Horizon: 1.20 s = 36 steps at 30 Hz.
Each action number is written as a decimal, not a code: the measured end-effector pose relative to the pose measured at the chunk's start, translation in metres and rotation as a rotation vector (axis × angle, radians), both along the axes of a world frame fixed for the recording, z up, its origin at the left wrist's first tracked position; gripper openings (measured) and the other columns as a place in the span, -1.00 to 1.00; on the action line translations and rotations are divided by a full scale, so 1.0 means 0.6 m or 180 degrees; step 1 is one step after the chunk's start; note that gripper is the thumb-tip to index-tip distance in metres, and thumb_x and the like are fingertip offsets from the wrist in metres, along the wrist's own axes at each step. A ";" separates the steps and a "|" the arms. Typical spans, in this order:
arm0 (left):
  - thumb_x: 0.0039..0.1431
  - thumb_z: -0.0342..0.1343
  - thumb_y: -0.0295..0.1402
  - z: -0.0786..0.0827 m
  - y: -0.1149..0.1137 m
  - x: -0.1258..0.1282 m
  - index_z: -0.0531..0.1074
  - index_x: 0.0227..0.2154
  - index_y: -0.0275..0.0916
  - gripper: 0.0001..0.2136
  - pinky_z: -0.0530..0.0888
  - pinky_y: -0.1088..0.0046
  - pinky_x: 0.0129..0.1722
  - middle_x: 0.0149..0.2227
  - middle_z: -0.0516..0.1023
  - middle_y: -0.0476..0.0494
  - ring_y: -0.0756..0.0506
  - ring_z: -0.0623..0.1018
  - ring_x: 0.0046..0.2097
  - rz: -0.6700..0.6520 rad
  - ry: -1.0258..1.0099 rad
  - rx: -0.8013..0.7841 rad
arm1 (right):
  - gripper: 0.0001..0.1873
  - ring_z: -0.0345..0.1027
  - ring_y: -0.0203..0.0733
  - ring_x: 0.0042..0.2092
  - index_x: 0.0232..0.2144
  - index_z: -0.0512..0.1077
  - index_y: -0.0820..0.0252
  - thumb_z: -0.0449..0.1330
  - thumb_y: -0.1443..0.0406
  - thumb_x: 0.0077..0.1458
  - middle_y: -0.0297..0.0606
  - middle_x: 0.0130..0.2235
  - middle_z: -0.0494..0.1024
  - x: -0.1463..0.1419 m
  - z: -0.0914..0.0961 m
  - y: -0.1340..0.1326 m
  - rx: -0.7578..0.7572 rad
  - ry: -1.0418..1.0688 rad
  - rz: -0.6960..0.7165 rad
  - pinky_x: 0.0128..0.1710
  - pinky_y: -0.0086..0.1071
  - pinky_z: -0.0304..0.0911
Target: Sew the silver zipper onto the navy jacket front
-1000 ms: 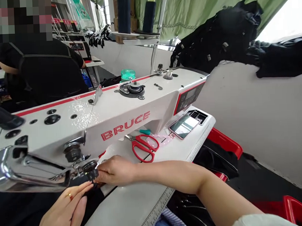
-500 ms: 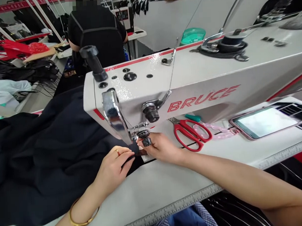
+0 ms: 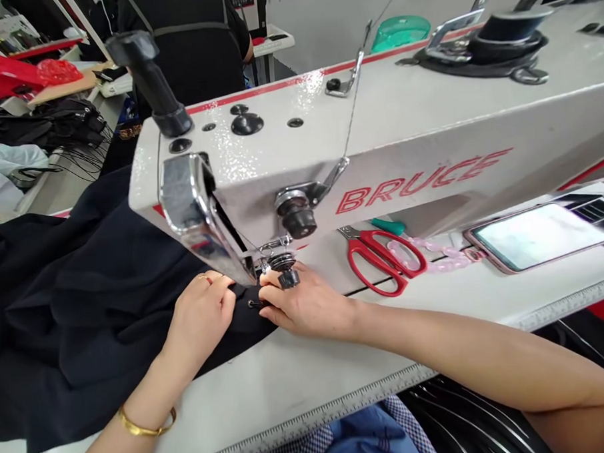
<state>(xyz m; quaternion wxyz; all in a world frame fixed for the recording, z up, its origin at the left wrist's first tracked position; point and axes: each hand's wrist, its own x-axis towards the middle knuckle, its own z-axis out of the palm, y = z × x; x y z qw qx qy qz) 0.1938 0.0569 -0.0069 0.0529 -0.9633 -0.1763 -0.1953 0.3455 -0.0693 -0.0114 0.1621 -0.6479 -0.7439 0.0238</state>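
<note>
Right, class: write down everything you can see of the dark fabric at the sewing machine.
The dark fabric is a large, matte, navy-to-black cloth that looks soft. It lies in loose folds over the left of the white table, its edge drawn under the head of the sewing machine. The left hand rests on it with fingers curled; the right hand pinches its edge by the needle. It runs out of view at the left.
</note>
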 end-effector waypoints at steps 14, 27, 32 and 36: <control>0.13 -0.04 -0.51 -0.009 0.004 0.008 0.42 -0.28 -0.32 -0.84 0.37 0.37 -0.34 -0.44 0.49 -0.12 -0.09 0.42 -0.37 -0.1018 0.0514 0.0433 | -0.81 0.21 -0.10 -0.09 -0.32 0.34 0.18 0.09 0.17 0.09 -0.17 -0.10 0.37 -0.004 -0.004 -0.008 0.0083 0.0150 -0.0274 -0.08 -0.22 0.03; 0.21 -0.22 -0.42 -0.005 0.008 0.025 0.43 -0.46 -0.24 -0.69 0.33 0.45 -0.49 -0.59 0.40 -0.09 -0.07 0.41 -0.48 -0.0526 0.0389 0.0220 | -0.80 0.14 -0.08 -0.01 -0.27 0.31 0.20 0.10 0.19 0.10 -0.14 -0.14 0.37 0.005 -0.004 -0.010 0.0054 0.0093 -0.0261 -0.06 -0.24 0.01; 0.14 -0.19 -0.49 -0.006 0.016 0.031 0.38 -0.59 -0.25 -0.70 0.26 0.45 -0.57 -0.58 0.43 -0.11 -0.08 0.41 -0.52 -0.0547 0.0477 0.0336 | -0.80 0.15 -0.08 -0.02 -0.26 0.32 0.20 0.10 0.19 0.10 -0.14 -0.16 0.38 0.008 -0.002 -0.004 0.0030 0.0109 -0.0289 -0.06 -0.22 0.00; 0.09 -0.18 -0.55 -0.002 0.017 0.034 0.39 -0.59 -0.26 -0.71 0.27 0.44 -0.54 -0.60 0.43 -0.09 -0.07 0.40 -0.55 -0.0661 0.0376 0.0504 | -0.80 0.17 -0.07 -0.06 -0.27 0.31 0.21 0.09 0.19 0.11 -0.12 -0.15 0.37 0.008 0.002 0.000 -0.0049 0.0114 -0.0312 -0.09 -0.22 0.00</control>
